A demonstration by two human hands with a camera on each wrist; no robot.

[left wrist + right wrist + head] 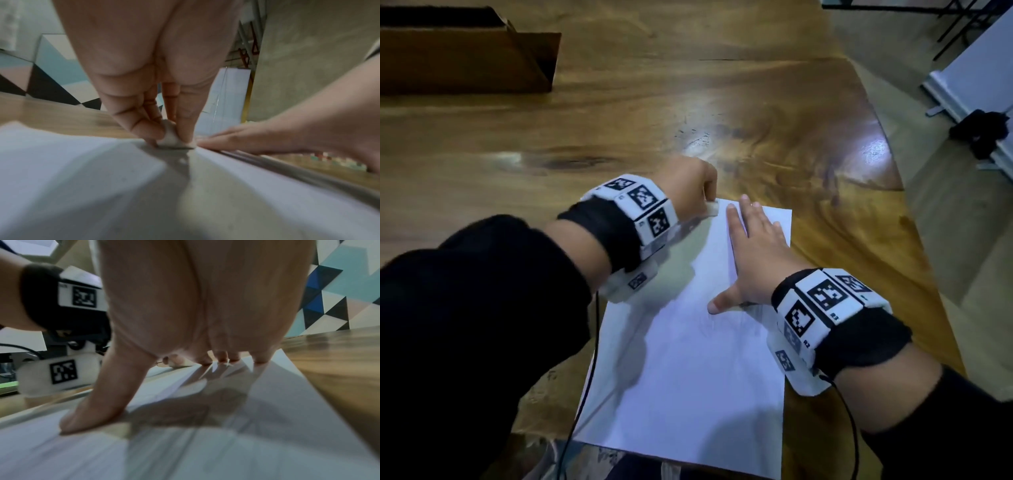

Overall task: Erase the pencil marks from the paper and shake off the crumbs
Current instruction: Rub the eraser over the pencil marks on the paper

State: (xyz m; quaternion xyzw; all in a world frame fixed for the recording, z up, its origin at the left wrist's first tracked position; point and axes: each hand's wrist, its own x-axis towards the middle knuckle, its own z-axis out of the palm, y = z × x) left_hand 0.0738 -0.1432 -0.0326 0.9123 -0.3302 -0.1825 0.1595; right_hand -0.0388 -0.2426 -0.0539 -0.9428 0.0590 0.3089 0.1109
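Note:
A white sheet of paper (688, 377) lies on the wooden table (619, 113), with faint pencil marks near its middle. My left hand (688, 185) pinches a small white eraser (711, 209) between thumb and fingers and holds it against the paper's far left corner. The left wrist view shows the eraser (170, 138) touching the paper (72, 162). My right hand (753, 253) lies flat on the paper's far right part, fingers straight and thumb spread. In the right wrist view the right hand (185, 321) presses the paper (267, 426).
A dark wooden box (465, 58) stands at the table's far left. The table's edge curves away on the right, with floor and a white board (979, 75) beyond. Black cables (585, 394) run from both wrist bands toward me.

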